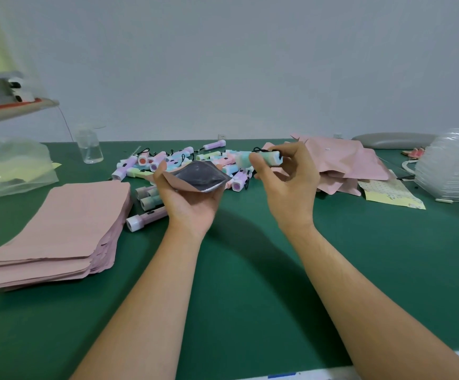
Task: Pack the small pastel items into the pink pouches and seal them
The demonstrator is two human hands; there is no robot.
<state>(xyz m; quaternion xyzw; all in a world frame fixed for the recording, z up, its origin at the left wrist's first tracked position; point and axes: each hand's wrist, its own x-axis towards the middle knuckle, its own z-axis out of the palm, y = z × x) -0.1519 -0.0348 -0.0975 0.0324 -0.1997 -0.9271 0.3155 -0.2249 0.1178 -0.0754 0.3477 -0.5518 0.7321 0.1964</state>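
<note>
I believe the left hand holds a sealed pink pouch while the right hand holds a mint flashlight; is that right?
Not quite: in the head view the pink pouch in the left hand gapes open, its silver lining showing. The right hand does hold a mint flashlight.

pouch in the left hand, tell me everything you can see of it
The pouch is pink and matte outside, with a dark, shiny foil-like lining. Its mouth is spread open into an eye shape facing the camera; nothing shows inside. The left hand grips it from below, raised above the green table.
</note>
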